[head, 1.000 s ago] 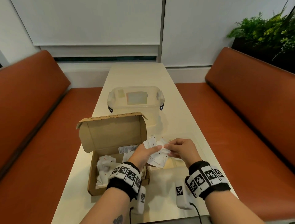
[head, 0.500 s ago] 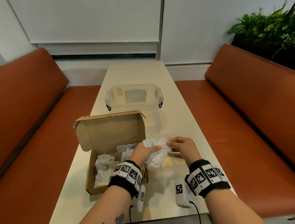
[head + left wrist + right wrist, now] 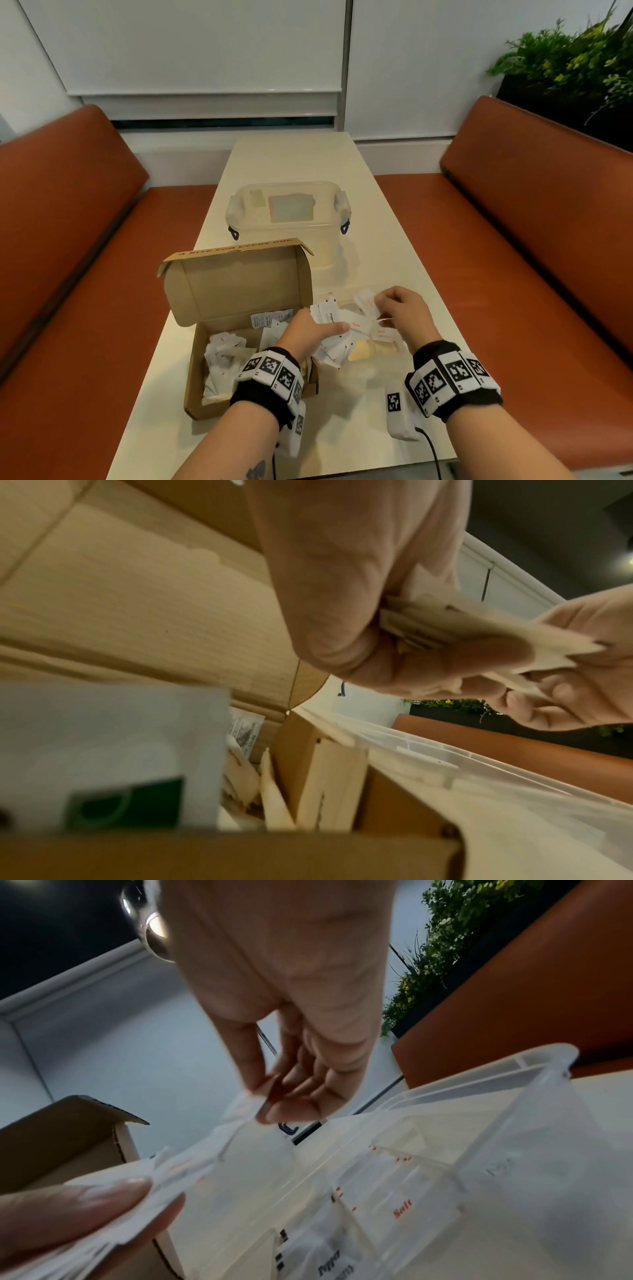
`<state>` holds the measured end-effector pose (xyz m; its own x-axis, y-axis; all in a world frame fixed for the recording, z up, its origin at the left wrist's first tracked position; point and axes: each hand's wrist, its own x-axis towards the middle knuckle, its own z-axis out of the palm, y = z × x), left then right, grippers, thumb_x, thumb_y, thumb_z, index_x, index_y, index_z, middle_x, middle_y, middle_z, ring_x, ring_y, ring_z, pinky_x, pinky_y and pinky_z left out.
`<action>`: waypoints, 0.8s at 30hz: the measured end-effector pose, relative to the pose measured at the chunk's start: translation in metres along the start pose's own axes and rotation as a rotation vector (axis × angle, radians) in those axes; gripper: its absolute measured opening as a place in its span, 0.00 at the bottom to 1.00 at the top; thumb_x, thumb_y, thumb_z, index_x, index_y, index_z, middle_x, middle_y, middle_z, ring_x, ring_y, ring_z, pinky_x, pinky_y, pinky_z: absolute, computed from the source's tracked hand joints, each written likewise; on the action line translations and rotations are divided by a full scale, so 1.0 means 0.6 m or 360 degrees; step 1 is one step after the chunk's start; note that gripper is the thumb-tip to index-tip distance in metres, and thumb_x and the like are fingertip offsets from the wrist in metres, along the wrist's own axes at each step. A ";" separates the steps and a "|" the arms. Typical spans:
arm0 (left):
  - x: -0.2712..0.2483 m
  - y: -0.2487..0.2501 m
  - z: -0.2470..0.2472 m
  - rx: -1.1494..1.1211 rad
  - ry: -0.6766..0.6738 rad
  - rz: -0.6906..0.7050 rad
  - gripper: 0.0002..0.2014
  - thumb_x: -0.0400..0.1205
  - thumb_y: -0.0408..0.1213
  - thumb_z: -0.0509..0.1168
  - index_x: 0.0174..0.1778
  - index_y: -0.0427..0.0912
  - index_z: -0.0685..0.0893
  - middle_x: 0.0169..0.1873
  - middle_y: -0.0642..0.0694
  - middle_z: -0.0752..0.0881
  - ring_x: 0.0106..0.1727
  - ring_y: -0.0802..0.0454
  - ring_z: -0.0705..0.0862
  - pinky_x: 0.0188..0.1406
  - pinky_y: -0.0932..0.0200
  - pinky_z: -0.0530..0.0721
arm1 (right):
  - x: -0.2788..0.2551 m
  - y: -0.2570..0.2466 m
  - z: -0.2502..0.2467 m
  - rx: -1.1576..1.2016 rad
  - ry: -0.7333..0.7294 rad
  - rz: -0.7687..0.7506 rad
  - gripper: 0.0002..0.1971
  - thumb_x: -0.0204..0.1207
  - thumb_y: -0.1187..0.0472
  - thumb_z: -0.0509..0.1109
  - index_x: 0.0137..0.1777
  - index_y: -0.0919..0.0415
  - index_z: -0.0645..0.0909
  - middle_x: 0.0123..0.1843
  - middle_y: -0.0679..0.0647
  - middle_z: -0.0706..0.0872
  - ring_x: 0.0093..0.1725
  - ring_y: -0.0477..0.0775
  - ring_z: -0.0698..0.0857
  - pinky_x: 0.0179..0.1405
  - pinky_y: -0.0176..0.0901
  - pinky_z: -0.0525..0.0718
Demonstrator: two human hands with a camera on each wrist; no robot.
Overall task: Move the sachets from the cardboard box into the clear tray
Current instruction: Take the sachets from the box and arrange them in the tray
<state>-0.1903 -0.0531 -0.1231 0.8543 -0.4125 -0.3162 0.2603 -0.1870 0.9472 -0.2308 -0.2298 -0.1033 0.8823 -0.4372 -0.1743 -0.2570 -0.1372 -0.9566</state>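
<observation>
Left hand: thumb and curled fingers clamp a fanned bundle of white sachets, held above the seam between the box and the tray; the left wrist view shows the stack wedged between thumb and fingers. Right hand: thumb and fingertips pinch a single salt sachet with red print, at the far edge of the bundle, above the tray; the right wrist view shows the pinch on the sachet's upper edge. Cardboard box: open, lid standing upright, on the cream table, at the person's left; more white sachets lie loose inside it. Clear tray: just right of the box, touching or nearly so; divided into compartments, with salt and pepper sachets already lying in them. Lidded clear plastic container: farther along the table, beyond the box. Orange bench seats: on both sides of the table. Green plant: far right corner.
</observation>
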 end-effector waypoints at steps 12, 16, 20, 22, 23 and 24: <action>-0.002 -0.004 -0.013 -0.0076 0.0207 -0.0069 0.15 0.76 0.31 0.73 0.58 0.35 0.84 0.54 0.40 0.88 0.54 0.45 0.86 0.47 0.59 0.82 | 0.008 0.022 -0.026 -0.0226 -0.0106 -0.0032 0.05 0.74 0.72 0.70 0.43 0.62 0.85 0.33 0.52 0.83 0.34 0.50 0.82 0.35 0.41 0.84; -0.001 -0.006 -0.016 -0.0099 0.0208 -0.0093 0.11 0.76 0.31 0.73 0.53 0.39 0.84 0.54 0.40 0.88 0.51 0.46 0.86 0.44 0.59 0.83 | 0.016 0.029 -0.029 -0.0566 -0.0075 -0.0101 0.05 0.76 0.71 0.67 0.43 0.61 0.79 0.40 0.56 0.82 0.34 0.53 0.82 0.23 0.40 0.80; 0.002 -0.013 -0.018 -0.0027 0.0170 -0.0121 0.15 0.75 0.32 0.74 0.57 0.36 0.84 0.55 0.39 0.88 0.56 0.43 0.86 0.55 0.51 0.85 | 0.030 0.030 -0.039 -0.0633 -0.0112 -0.0085 0.10 0.74 0.74 0.64 0.49 0.61 0.81 0.39 0.61 0.83 0.33 0.54 0.82 0.32 0.45 0.85; 0.003 -0.018 -0.017 0.0061 0.0077 -0.0143 0.17 0.75 0.33 0.75 0.59 0.34 0.84 0.55 0.39 0.88 0.58 0.42 0.85 0.65 0.47 0.80 | 0.038 0.031 -0.040 -0.0828 -0.0195 -0.0112 0.10 0.74 0.72 0.65 0.49 0.59 0.83 0.38 0.57 0.84 0.35 0.52 0.81 0.36 0.40 0.83; 0.003 -0.021 -0.016 0.0117 0.0021 -0.0153 0.17 0.74 0.34 0.75 0.58 0.33 0.84 0.55 0.39 0.88 0.59 0.42 0.85 0.66 0.46 0.79 | 0.041 0.030 -0.039 -0.0954 -0.0246 -0.0151 0.10 0.74 0.71 0.68 0.48 0.58 0.85 0.39 0.54 0.84 0.37 0.49 0.81 0.35 0.33 0.81; 0.003 -0.024 -0.015 0.0169 -0.0032 -0.0167 0.17 0.74 0.34 0.75 0.58 0.33 0.84 0.55 0.39 0.88 0.60 0.43 0.85 0.67 0.46 0.79 | 0.045 0.029 -0.036 -0.1081 -0.0286 -0.0195 0.08 0.73 0.70 0.71 0.47 0.57 0.86 0.40 0.51 0.85 0.38 0.47 0.81 0.34 0.28 0.77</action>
<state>-0.1883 -0.0434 -0.1368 0.8153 -0.4034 -0.4153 0.2977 -0.3230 0.8983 -0.2199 -0.2629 -0.1198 0.9568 -0.2379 -0.1669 -0.2893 -0.7248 -0.6252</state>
